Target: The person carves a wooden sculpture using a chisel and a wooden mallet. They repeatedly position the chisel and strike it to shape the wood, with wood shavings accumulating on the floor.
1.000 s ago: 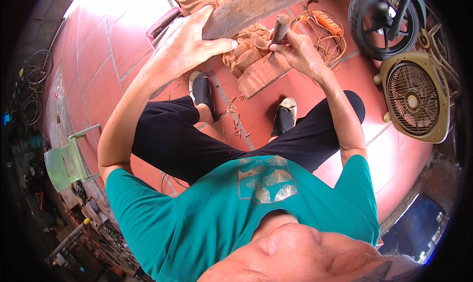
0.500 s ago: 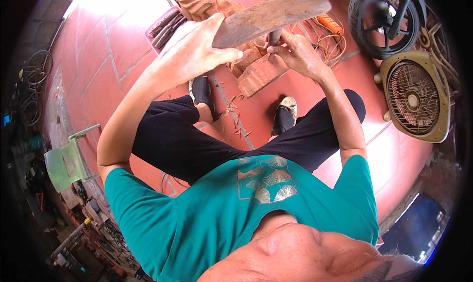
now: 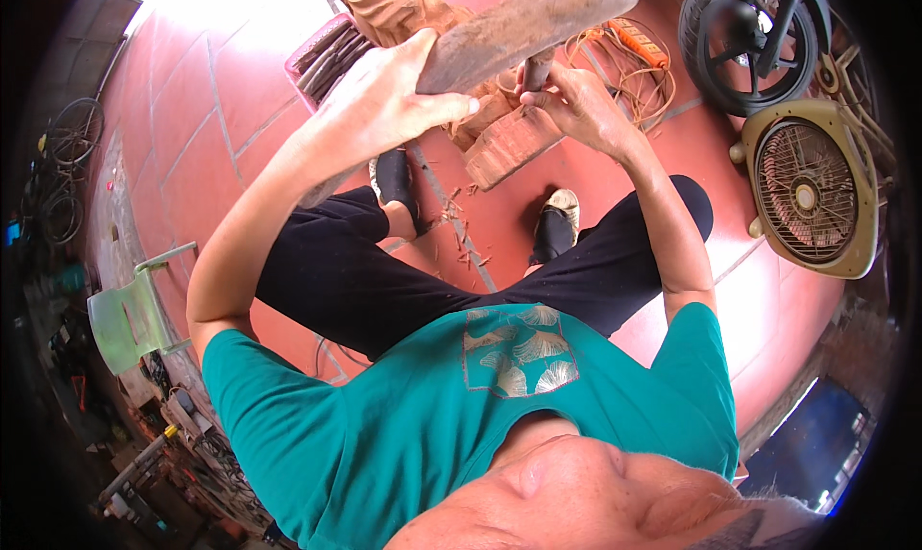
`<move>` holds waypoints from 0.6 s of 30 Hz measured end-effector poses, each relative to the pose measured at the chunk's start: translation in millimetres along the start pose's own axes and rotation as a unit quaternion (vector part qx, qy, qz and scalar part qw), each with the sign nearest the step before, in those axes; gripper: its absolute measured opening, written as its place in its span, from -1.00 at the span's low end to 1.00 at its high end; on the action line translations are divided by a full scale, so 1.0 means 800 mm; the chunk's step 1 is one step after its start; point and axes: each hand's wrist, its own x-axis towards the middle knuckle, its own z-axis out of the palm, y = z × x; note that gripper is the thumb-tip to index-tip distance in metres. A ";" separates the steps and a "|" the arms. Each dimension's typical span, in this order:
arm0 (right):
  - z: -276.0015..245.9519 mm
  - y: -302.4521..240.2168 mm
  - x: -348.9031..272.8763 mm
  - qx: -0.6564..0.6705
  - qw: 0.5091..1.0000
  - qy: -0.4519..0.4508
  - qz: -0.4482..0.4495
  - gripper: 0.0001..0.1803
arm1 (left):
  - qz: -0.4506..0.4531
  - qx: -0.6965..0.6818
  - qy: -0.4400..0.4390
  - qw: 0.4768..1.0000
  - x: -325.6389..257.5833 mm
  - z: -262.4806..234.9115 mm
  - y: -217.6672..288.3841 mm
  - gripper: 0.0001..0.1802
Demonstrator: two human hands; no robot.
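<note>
My left hand point(image 3: 384, 94) is wrapped round a long, flat wooden mallet point(image 3: 538, 26), thumb toward the right. The mallet slants up to the right, and its other end shows below my left wrist. Closed on a chisel, my right hand point(image 3: 581, 108) sits just under the mallet's broad part. Only the round dark handle point(image 3: 538, 68) of the chisel shows; its blade is hidden. Mallet and handle look close together, but I cannot tell if they touch. Beneath both hands lies a carved wooden figure point(image 3: 389, 7) with a squared block base point(image 3: 514, 146).
A pink tray point(image 3: 296, 68) of dark tools stands beyond my left hand. Wood chips point(image 3: 461, 228) litter the red tiles between my feet. An orange power strip point(image 3: 639, 46) with tangled cord, a motorbike wheel point(image 3: 749, 41) and a box fan point(image 3: 807, 190) are at right; a green chair point(image 3: 130, 324) is at left.
The mallet has shifted slightly left and turned in my left hand, so its lower end now shows below the wrist. My right hand with the chisel has hardly moved.
</note>
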 end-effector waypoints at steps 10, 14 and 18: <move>-0.006 0.009 -0.002 0.018 0.997 0.068 0.020 -0.77 | -0.009 0.080 0.035 0.996 0.001 -0.001 -0.020 -0.24; -0.002 0.011 -0.002 0.053 0.996 0.077 -0.008 -0.77 | 0.049 0.109 0.098 0.988 0.003 0.002 -0.037 -0.28; -0.002 0.000 0.001 0.095 0.994 0.043 -0.031 -0.75 | 0.091 0.099 0.121 0.983 0.009 0.002 -0.039 -0.34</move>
